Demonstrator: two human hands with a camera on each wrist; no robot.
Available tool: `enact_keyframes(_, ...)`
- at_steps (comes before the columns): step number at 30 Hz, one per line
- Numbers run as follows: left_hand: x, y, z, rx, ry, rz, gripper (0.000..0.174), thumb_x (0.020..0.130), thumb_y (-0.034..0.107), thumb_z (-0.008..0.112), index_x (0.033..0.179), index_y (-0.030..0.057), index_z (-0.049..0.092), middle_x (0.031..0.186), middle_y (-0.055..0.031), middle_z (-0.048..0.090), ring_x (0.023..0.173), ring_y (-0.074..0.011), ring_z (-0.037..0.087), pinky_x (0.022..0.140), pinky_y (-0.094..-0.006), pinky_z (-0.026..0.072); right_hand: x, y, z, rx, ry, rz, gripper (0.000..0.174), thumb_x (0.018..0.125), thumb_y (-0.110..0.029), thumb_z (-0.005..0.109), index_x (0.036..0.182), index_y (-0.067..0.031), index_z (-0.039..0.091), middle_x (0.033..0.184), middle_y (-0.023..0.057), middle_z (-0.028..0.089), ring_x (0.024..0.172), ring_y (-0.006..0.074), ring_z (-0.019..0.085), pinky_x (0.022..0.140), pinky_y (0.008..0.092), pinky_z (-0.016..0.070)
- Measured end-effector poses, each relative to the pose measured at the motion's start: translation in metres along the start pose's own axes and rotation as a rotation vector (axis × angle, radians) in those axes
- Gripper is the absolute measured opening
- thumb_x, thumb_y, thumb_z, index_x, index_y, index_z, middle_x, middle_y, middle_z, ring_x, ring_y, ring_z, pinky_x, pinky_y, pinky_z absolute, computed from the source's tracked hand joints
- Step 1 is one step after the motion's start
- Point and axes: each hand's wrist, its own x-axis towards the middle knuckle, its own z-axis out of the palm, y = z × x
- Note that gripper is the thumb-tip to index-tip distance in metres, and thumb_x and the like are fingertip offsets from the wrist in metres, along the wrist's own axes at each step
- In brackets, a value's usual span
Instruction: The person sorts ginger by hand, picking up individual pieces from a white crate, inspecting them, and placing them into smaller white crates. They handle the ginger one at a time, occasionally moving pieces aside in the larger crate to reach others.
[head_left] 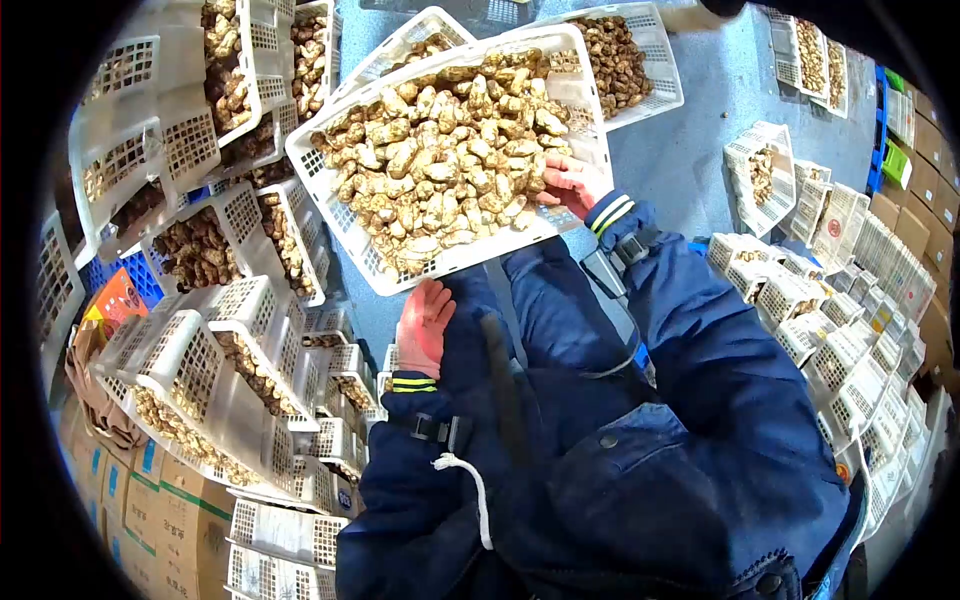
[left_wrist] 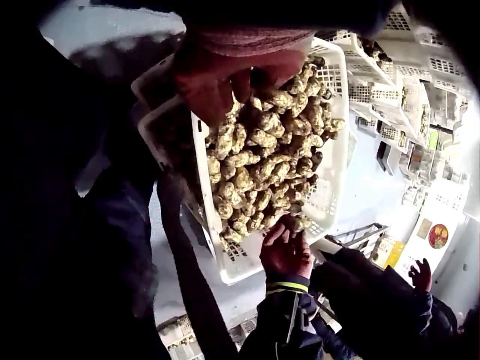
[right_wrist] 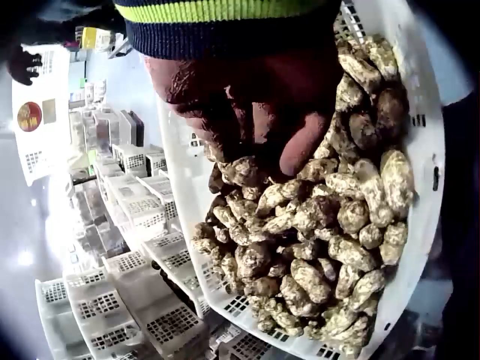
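Observation:
A white plastic basket [head_left: 365, 268] heaped with knobbly, pale, brown-blotched mushrooms [head_left: 440, 150] stands in front of the person. At its right side the right hand [head_left: 574, 184] reaches over the rim into the heap. Thumb and bent fingers of the right hand [right_wrist: 255, 112] come together on a mushroom [right_wrist: 244, 171] near the basket's wall. The left hand [head_left: 425, 325] is just outside the near rim, its fingers loose and holding nothing. From the left wrist, the left hand [left_wrist: 232, 75] overlaps the basket's edge.
More baskets lie under and behind this one, including one of darker brown mushrooms [head_left: 615, 60]. Stacked white baskets [head_left: 240, 350] line the left, with cardboard boxes [head_left: 160, 520] below. Further baskets [head_left: 850, 370] stand on the right. Another person's hand [left_wrist: 421, 276] shows in the left wrist view.

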Motion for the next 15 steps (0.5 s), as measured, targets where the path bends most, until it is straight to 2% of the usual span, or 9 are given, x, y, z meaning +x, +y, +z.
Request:
enact_keyframes(1, 0.000, 0.002, 0.001, 0.001, 0.006, -0.007, 0.050, 0.087, 0.032, 0.052, 0.124, 0.0012, 0.039, 0.121, -0.0138, 0.046, 0.108, -0.0249, 0.048, 0.093, -0.0397, 0.0381, 0.001, 0.003, -0.007, 0.102, -0.014, 0.054, 0.015, 0.087, -0.018, 0.048, 0.100, -0.0107, 0.048, 0.056, -0.0101, 0.037, 0.050, 0.0044, 0.037, 0.076, 0.0260, 0.0424)
enact_keyframes(2, -0.002, 0.004, 0.003, 0.004, 0.013, -0.017, 0.049, 0.087, 0.032, 0.052, 0.123, 0.0018, 0.040, 0.120, -0.0132, 0.047, 0.107, -0.0240, 0.049, 0.093, -0.0393, 0.0384, 0.002, 0.008, -0.013, 0.101, -0.062, 0.027, 0.024, 0.091, -0.021, 0.038, 0.110, -0.0091, 0.046, 0.056, -0.0111, 0.035, 0.064, 0.0069, 0.050, 0.084, 0.0301, 0.0411)
enact_keyframes(4, -0.004, 0.006, 0.003, 0.010, 0.004, 0.001, 0.047, 0.087, 0.032, 0.052, 0.123, 0.0025, 0.040, 0.119, -0.0128, 0.048, 0.106, -0.0240, 0.049, 0.092, -0.0393, 0.0384, -0.012, 0.005, 0.026, -0.030, 0.033, -0.095, 0.036, 0.092, -0.022, 0.038, 0.124, -0.0062, 0.039, 0.070, -0.0076, 0.051, 0.091, 0.0119, 0.056, 0.091, 0.0346, 0.0385)
enact_keyframes(5, -0.005, 0.006, 0.004, 0.012, -0.005, 0.017, 0.046, 0.088, 0.031, 0.051, 0.123, 0.0032, 0.041, 0.118, -0.0123, 0.049, 0.106, -0.0239, 0.049, 0.092, -0.0392, 0.0385, -0.010, 0.001, 0.022, 0.012, -0.127, -0.090, 0.048, 0.089, -0.023, 0.047, 0.131, -0.0053, 0.032, 0.097, 0.0024, 0.058, 0.110, 0.0177, 0.049, 0.093, 0.0356, 0.0385)
enact_keyframes(6, -0.005, 0.007, 0.005, 0.013, -0.005, 0.016, 0.046, 0.088, 0.031, 0.051, 0.123, 0.0032, 0.041, 0.118, -0.0123, 0.049, 0.106, -0.0239, 0.049, 0.092, -0.0392, 0.0385, -0.012, 0.003, 0.021, 0.013, -0.125, -0.090, 0.048, 0.089, -0.023, 0.047, 0.131, -0.0053, 0.032, 0.097, 0.0024, 0.058, 0.110, 0.0177, 0.049, 0.093, 0.0356, 0.0385)
enact_keyframes(9, -0.004, 0.004, 0.006, 0.043, 0.047, -0.001, 0.045, 0.088, 0.032, 0.050, 0.123, 0.0042, 0.041, 0.119, -0.0118, 0.047, 0.107, -0.0241, 0.049, 0.092, -0.0393, 0.0386, -0.014, 0.001, 0.030, -0.100, -0.051, -0.057, 0.051, 0.088, -0.029, 0.051, 0.129, -0.0027, 0.035, 0.118, 0.0133, 0.051, 0.107, 0.0225, 0.052, 0.090, 0.0336, 0.0429)
enact_keyframes(12, -0.005, 0.003, 0.005, 0.034, 0.022, 0.004, 0.046, 0.088, 0.032, 0.050, 0.123, 0.0039, 0.041, 0.121, -0.0121, 0.046, 0.109, -0.0247, 0.047, 0.092, -0.0394, 0.0386, -0.012, 0.001, 0.038, -0.250, 0.030, -0.048, 0.046, 0.088, -0.028, 0.052, 0.124, -0.0021, 0.041, 0.112, 0.0137, 0.055, 0.099, 0.0217, 0.056, 0.083, 0.0310, 0.0468)
enact_keyframes(13, -0.004, 0.003, 0.006, 0.036, 0.032, 0.000, 0.046, 0.088, 0.032, 0.050, 0.123, 0.0035, 0.041, 0.121, -0.0125, 0.045, 0.110, -0.0252, 0.047, 0.093, -0.0397, 0.0383, -0.008, 0.006, 0.031, -0.224, 0.068, -0.050, 0.036, 0.087, -0.026, 0.053, 0.114, -0.0016, 0.050, 0.105, 0.0121, 0.057, 0.093, 0.0189, 0.058, 0.076, 0.0285, 0.0484)
enact_keyframes(15, -0.002, 0.001, 0.005, 0.036, 0.042, -0.004, 0.047, 0.088, 0.032, 0.050, 0.123, 0.0031, 0.041, 0.122, -0.0129, 0.045, 0.111, -0.0256, 0.046, 0.093, -0.0399, 0.0380, -0.005, 0.009, 0.018, -0.203, -0.015, -0.074, 0.031, 0.087, -0.025, 0.054, 0.108, -0.0017, 0.052, 0.099, 0.0100, 0.058, 0.088, 0.0172, 0.058, 0.072, 0.0271, 0.0483)
